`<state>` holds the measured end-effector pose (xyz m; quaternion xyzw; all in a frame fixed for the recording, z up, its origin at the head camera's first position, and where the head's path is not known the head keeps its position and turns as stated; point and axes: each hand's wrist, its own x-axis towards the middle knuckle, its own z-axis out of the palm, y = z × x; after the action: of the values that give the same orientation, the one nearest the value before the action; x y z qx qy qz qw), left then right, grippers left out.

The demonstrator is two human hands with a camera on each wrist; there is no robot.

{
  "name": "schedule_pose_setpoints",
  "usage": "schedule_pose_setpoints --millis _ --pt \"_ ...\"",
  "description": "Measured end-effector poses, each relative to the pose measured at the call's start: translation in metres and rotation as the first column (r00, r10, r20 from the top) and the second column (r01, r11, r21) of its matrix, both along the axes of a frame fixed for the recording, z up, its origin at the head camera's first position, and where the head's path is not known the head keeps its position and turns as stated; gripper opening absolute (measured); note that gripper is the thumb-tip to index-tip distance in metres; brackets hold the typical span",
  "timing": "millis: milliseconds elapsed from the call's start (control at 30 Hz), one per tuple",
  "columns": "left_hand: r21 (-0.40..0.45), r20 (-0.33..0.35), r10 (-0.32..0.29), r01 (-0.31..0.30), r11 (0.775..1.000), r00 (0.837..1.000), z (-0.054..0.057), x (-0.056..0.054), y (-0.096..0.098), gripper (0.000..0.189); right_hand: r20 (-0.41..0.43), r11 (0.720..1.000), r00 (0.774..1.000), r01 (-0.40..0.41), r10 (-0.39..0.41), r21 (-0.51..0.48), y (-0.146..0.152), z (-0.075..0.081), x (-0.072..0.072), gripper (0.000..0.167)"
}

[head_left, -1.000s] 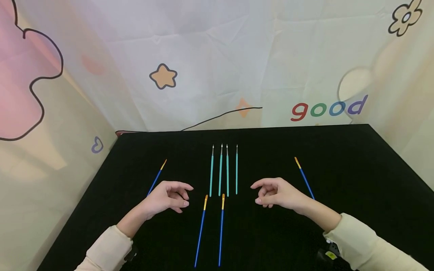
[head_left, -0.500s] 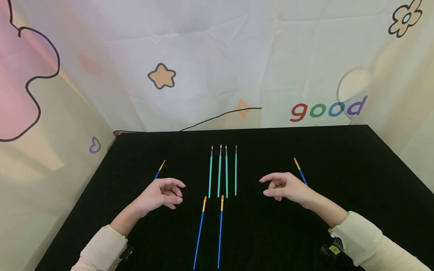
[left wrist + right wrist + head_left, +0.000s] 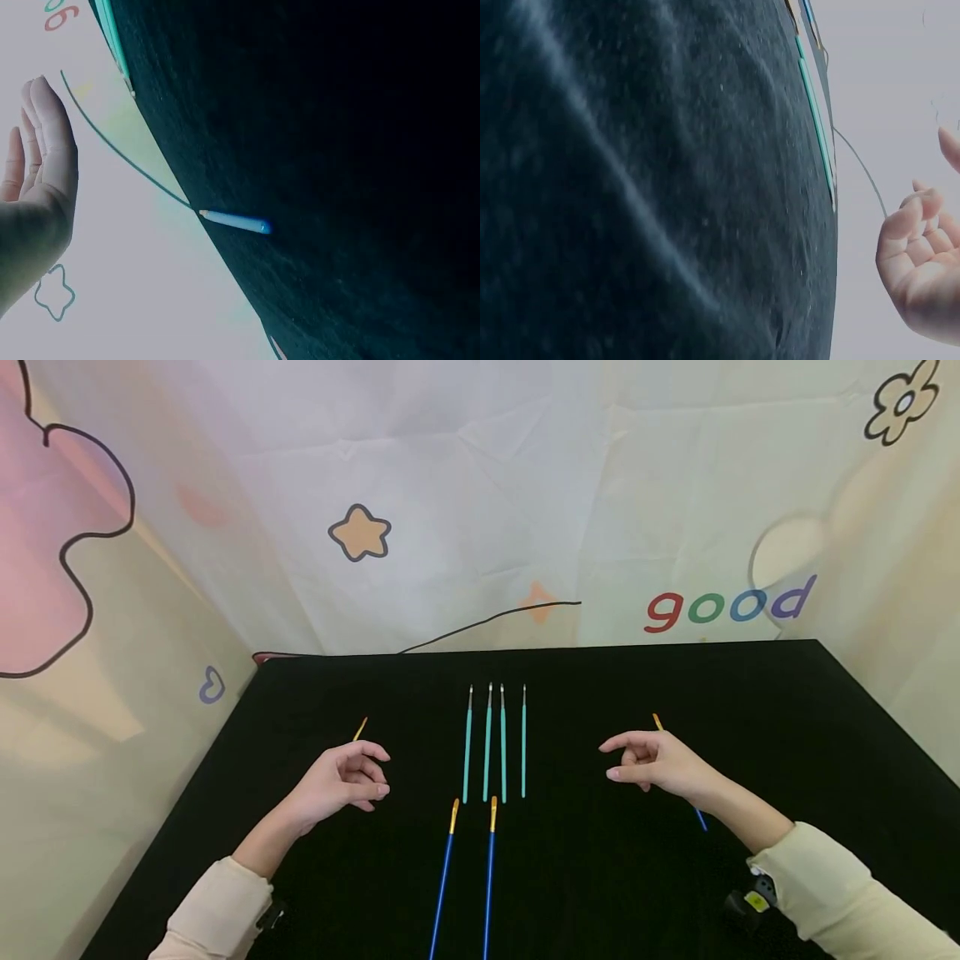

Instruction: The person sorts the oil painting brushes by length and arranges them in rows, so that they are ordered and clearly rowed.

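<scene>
My left hand [image 3: 341, 783] hovers over the left side of the black table, its fingers loosely bent around nothing. Under it lies a blue paintbrush [image 3: 361, 729] with only its tip showing in the head view; the left wrist view shows its blue handle [image 3: 238, 221]. My right hand [image 3: 660, 766], also holding nothing, is above another blue paintbrush [image 3: 701, 819], whose middle it covers. Between the hands lie several teal paintbrushes [image 3: 487, 752] side by side. Nearer to me are two blue paintbrushes, a left one [image 3: 442, 893] and a right one [image 3: 489, 893], with yellow ferrules.
The black table [image 3: 600, 877] ends at a patterned cloth backdrop [image 3: 480, 527] behind it. A dark wrist device [image 3: 750, 902] sits by the right sleeve [image 3: 825, 868].
Both hands have drawn apart, the left one to the left and the right one to the right, and slightly farther from me. The brushes lie where they were.
</scene>
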<state>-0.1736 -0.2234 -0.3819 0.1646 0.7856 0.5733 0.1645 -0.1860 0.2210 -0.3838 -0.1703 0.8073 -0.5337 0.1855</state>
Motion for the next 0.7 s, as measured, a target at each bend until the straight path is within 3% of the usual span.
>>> schedule_pose_setpoints --millis 300,533,700 --pt "-0.037 -0.023 0.022 -0.022 0.999 1.0 -0.002 -0.005 -0.014 0.045 -0.056 0.999 0.998 0.027 -0.024 0.04 0.02 0.0 -0.004 0.045" --pt "-0.057 -0.007 0.039 -0.039 0.998 0.999 -0.003 -0.009 -0.023 0.048 -0.048 0.999 0.998 0.031 -0.029 0.039 0.031 0.001 -0.007 0.045" --pt "-0.09 -0.025 0.057 -0.059 0.994 0.998 -0.004 -0.01 -0.027 0.05 -0.043 0.996 0.999 0.0 0.003 0.09 0.041 -0.001 -0.013 0.046"
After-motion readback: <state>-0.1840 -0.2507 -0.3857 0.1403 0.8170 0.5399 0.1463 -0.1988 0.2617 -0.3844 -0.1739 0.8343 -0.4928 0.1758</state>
